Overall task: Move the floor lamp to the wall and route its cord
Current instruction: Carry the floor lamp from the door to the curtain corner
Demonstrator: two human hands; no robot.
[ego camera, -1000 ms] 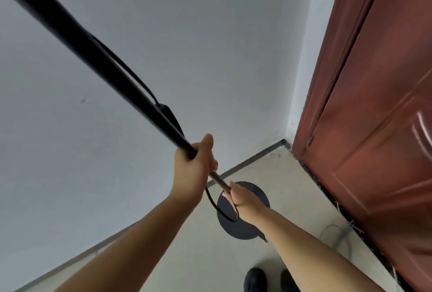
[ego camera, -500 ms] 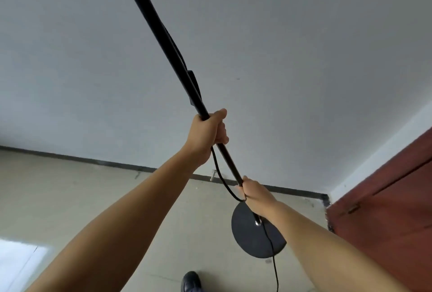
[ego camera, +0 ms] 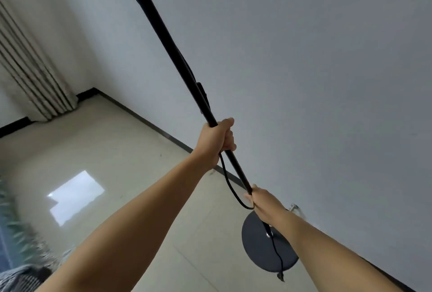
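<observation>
The floor lamp is a thin black pole (ego camera: 163, 34) on a round dark base (ego camera: 259, 247), which is close to the white wall (ego camera: 304, 57). The pole runs up out of the top of the view, so its head is hidden. My left hand (ego camera: 216, 142) grips the pole at mid height. Lower down, just above the base, my right hand (ego camera: 264, 205) holds the pole together with the black cord (ego camera: 230, 186). The cord loops slack between my hands, then trails over the base (ego camera: 278, 259) to the floor.
A dark skirting board (ego camera: 145, 118) runs along the foot of the wall. Beige curtains (ego camera: 30, 76) hang in the far left corner. The tiled floor (ego camera: 117, 151) shows a bright window reflection. A blurred patterned object (ego camera: 16, 240) sits at the lower left edge.
My view has swung left: the red door has left the frame and the curtain corner has come in. Both hands keep the same grip on the pole and cord.
</observation>
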